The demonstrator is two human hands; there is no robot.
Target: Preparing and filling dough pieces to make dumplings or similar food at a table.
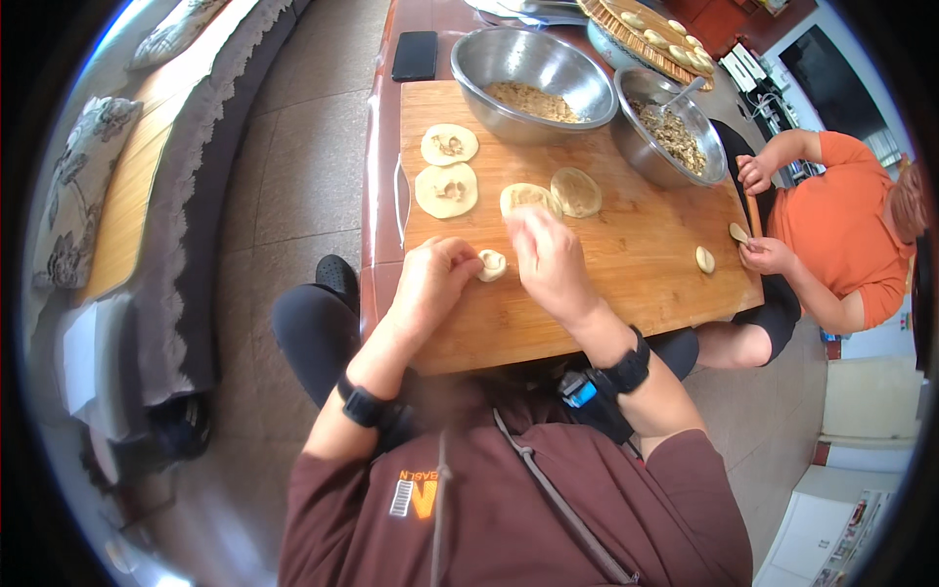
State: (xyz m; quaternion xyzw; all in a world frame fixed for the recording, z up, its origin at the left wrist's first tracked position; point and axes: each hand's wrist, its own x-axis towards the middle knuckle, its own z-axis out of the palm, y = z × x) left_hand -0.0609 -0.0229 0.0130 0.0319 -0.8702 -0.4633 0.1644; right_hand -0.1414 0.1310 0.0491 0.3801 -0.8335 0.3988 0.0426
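My left hand [436,284] is closed, its fingertips pinching the edge of a small gathered dough piece [492,265] low over the wooden board [469,328]. My right hand [554,262] hovers just to the right of that piece. Its fingers are smeared by motion and cover the near edge of a flat dough round [523,198]. Against it on the right rests a second dough round [575,193], darker on top. Toward the board's left edge, two more rounds, an upper one [449,145] and a lower one [446,190], carry brownish filling.
Two steel bowls of filling, a large one [472,70] and a smaller one [634,147] with a spoon, stand at the board's far side. Behind them is a woven tray [611,18] of dough pieces. At right, a person in orange [853,220] holds a rolling pin and dough.
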